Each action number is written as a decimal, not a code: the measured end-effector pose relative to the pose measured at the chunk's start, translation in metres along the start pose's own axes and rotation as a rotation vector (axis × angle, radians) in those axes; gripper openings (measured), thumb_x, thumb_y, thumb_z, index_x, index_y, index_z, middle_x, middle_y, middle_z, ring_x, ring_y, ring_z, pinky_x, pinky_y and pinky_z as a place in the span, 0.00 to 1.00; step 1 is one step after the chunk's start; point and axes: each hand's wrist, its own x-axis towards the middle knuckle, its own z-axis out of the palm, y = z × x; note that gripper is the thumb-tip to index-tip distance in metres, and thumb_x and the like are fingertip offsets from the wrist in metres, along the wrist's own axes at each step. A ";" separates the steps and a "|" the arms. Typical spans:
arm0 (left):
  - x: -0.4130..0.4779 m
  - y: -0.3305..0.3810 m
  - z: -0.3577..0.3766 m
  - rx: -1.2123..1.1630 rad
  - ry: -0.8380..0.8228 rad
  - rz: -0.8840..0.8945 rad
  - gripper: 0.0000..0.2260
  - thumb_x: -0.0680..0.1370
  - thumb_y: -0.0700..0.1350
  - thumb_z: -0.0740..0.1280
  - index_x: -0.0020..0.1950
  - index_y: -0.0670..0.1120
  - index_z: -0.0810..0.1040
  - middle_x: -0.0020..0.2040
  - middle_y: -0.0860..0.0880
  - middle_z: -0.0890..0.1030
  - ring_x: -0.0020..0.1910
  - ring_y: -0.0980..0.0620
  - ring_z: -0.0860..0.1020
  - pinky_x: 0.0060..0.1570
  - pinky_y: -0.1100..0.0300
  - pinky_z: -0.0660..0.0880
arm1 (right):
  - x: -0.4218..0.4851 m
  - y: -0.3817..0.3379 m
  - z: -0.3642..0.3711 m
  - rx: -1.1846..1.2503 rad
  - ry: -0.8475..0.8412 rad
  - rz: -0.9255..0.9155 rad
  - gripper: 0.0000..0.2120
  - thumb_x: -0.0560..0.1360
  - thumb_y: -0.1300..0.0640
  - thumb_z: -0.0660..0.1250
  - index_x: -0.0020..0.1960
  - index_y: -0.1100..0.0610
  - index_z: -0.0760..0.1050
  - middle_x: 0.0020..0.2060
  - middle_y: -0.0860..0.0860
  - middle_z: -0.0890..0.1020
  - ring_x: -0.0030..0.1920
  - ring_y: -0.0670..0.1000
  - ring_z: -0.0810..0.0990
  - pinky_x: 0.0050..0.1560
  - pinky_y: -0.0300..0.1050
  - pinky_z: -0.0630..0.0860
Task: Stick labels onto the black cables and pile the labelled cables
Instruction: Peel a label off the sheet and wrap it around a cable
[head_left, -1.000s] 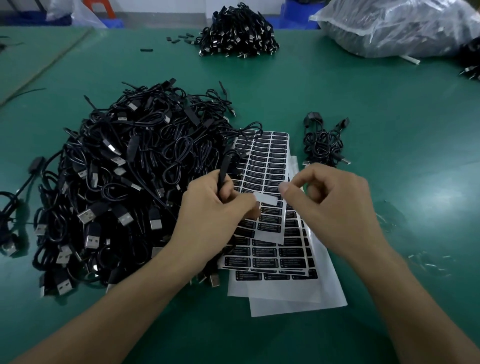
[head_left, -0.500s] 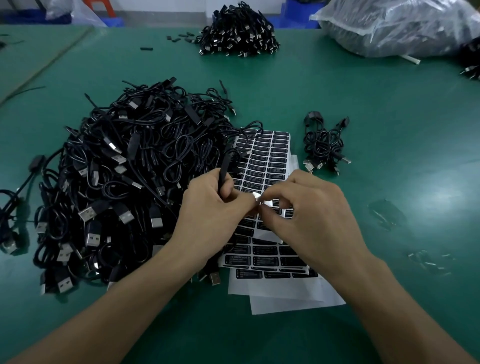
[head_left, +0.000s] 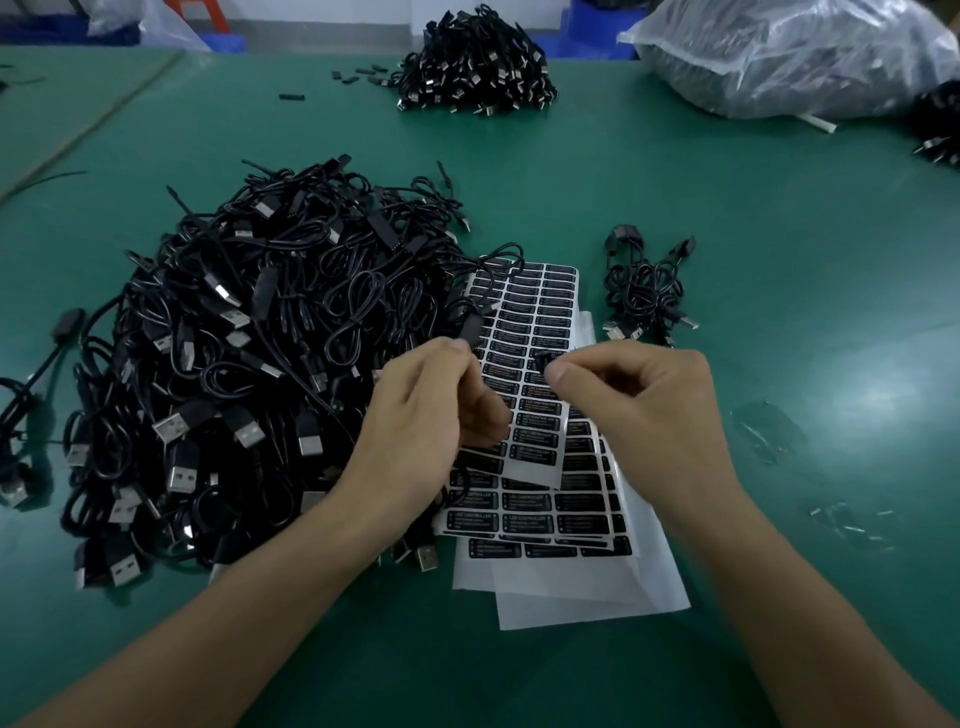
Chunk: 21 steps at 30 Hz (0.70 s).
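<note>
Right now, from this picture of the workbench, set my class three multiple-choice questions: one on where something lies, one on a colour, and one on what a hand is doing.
1. Where does the small bundle of cables lie?
A. right of the label sheets
B. left of the label sheets
C. on top of the label sheets

2. What colour is the table?
A. red
B. white
C. green

3. What is in the grip of the right hand?
A. nothing
B. a small dark label
C. scissors

Answers:
1 A: the bundle sits on the table, apart from the sheets, past their right edge.
2 C: the bare top is green all over.
3 B: thumb and forefinger pinch the label above the sheets.
</note>
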 end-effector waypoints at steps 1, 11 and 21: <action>-0.001 0.000 0.000 0.015 -0.007 0.011 0.18 0.85 0.45 0.54 0.36 0.45 0.73 0.33 0.48 0.83 0.33 0.51 0.81 0.36 0.60 0.81 | 0.001 -0.002 0.000 0.139 -0.017 0.083 0.06 0.73 0.58 0.75 0.38 0.50 0.85 0.26 0.43 0.79 0.27 0.41 0.73 0.31 0.32 0.72; -0.008 0.007 0.005 0.079 -0.022 0.133 0.16 0.72 0.45 0.71 0.41 0.50 0.62 0.46 0.49 0.85 0.38 0.38 0.82 0.39 0.45 0.82 | -0.001 -0.016 0.004 0.535 -0.227 0.445 0.14 0.73 0.56 0.72 0.28 0.49 0.81 0.25 0.47 0.68 0.21 0.41 0.63 0.18 0.29 0.59; -0.006 0.004 0.003 0.160 0.044 0.151 0.19 0.73 0.37 0.73 0.40 0.49 0.63 0.40 0.48 0.85 0.40 0.45 0.81 0.46 0.49 0.79 | -0.003 -0.010 0.007 0.399 -0.152 0.275 0.06 0.74 0.59 0.73 0.39 0.51 0.86 0.25 0.43 0.78 0.23 0.41 0.73 0.25 0.28 0.69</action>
